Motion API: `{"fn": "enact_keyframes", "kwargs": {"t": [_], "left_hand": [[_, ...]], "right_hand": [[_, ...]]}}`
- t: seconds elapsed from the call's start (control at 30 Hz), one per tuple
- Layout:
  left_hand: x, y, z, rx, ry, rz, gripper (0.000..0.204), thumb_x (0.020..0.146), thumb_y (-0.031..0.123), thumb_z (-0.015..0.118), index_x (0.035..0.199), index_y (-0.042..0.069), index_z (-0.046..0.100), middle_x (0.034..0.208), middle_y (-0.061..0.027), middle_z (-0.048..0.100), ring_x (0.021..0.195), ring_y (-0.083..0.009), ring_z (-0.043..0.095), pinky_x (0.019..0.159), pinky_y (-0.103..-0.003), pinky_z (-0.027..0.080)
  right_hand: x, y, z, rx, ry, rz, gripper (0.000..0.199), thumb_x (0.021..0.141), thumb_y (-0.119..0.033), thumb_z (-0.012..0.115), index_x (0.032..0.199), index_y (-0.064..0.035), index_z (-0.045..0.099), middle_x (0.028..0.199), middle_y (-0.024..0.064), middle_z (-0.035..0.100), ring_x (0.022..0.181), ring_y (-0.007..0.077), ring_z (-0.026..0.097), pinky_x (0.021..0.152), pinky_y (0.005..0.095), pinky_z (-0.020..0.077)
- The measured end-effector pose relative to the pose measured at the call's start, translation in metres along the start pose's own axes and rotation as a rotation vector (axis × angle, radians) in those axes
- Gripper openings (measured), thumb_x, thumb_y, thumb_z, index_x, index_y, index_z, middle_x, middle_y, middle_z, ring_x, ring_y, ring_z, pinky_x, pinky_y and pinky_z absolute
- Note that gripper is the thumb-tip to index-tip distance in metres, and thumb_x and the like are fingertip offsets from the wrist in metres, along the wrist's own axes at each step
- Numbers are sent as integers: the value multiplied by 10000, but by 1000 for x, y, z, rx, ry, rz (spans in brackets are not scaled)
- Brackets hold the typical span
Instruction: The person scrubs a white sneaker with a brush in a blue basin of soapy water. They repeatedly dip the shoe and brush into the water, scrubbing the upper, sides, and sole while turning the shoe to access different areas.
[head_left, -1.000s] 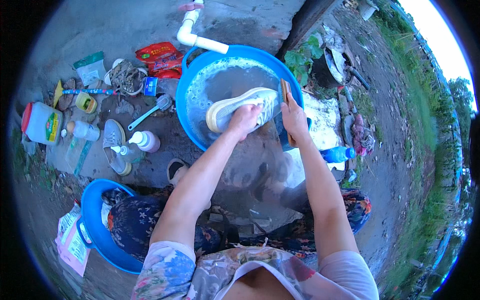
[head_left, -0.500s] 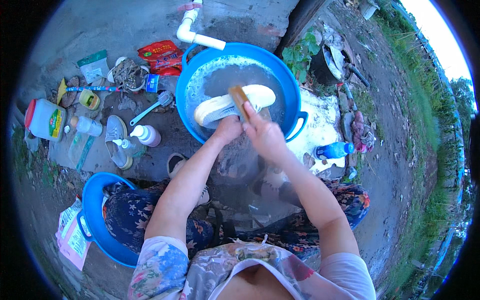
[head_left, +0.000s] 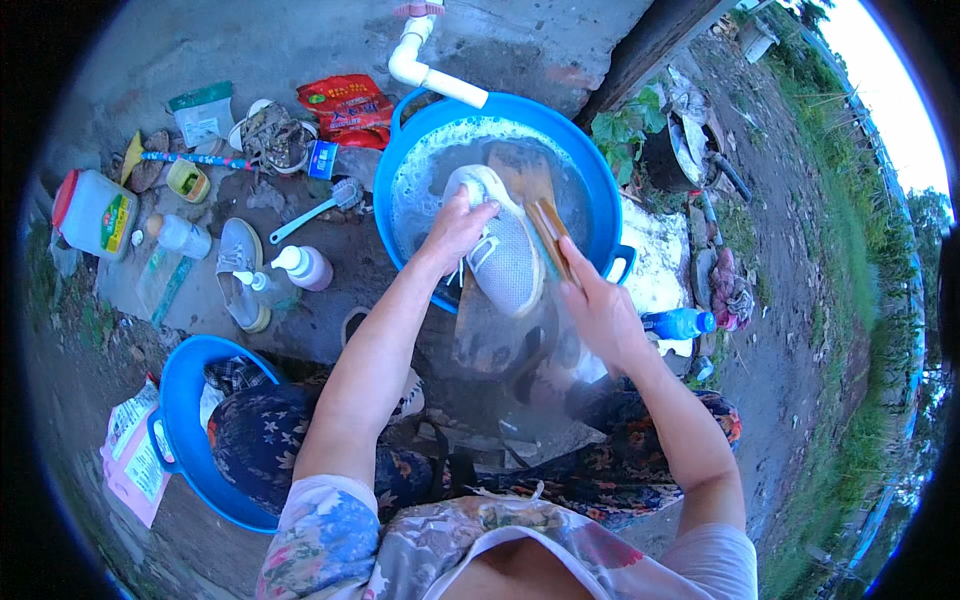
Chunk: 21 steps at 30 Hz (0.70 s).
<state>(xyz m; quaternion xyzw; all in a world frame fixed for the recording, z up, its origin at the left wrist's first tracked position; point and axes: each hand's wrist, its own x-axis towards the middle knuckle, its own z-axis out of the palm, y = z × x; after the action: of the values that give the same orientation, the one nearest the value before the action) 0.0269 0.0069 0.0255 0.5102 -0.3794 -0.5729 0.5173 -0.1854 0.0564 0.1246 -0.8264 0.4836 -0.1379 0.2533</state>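
My left hand (head_left: 455, 235) is closed on the grey shoe (head_left: 508, 268), gripping it near the opening at its heel end, with the thumb lying across the upper. The shoe is over the near side of the blue tub (head_left: 607, 190), its toe pointing down toward me and its pale sole edge turned to the right. My right hand (head_left: 605, 312) is closed around the lower end of a wooden brush (head_left: 550, 238), which slants up and left along the shoe's right side; I cannot tell whether the bristles touch it. Beneath the shoe, a board (head_left: 522, 168) slopes out of the sudsy water (head_left: 425, 165) and over the near rim. A white pipe (head_left: 440, 82) reaches over the tub's far edge. To the left, on the ground, a second shoe (head_left: 238, 245) lies beside a pump bottle (head_left: 308, 270), with a long-handled brush (head_left: 312, 213) just beyond them and a red bag (head_left: 348, 108) by the wall. A blue bottle (head_left: 678, 323) lies on its side to the right of my right hand. Near my left knee is another tub (head_left: 205, 498).
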Motion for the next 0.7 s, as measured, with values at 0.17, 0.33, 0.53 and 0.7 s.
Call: {"fn": "enact_keyframes", "kwargs": {"t": [0.17,0.33,0.53,0.7], "left_hand": [[14,19,7,335,-251,-16,378,843,187,548,1149,-34,529,1091,-171,588,974,-254,595,829,-335,478],[24,12,-15,462,-52,279,384,748,157,553,1092,-4,607,1270,-213,483,1151,-269,496,974,-346,384],[22,-2,7,426,-310,28,469,756,122,534,1213,21,568,1188,-135,561,1069,-194,533,933,-305,402],[32,-16,4,202,-58,-41,426,924,285,450,1250,21,531,1176,-118,575,1076,-177,526,919,-303,398]], "right_hand": [[89,23,9,20,54,63,443,907,-246,476,1302,-47,454,962,285,603,909,442,585,801,467,468],[34,6,32,183,-6,38,456,906,-193,489,1328,-32,424,1008,319,581,960,465,569,853,451,463],[80,66,61,167,150,371,449,923,-213,472,1340,-53,424,958,231,650,914,315,645,816,374,474],[46,37,71,356,115,269,497,907,-199,483,1338,27,382,1164,322,532,1139,394,512,947,431,405]]}}
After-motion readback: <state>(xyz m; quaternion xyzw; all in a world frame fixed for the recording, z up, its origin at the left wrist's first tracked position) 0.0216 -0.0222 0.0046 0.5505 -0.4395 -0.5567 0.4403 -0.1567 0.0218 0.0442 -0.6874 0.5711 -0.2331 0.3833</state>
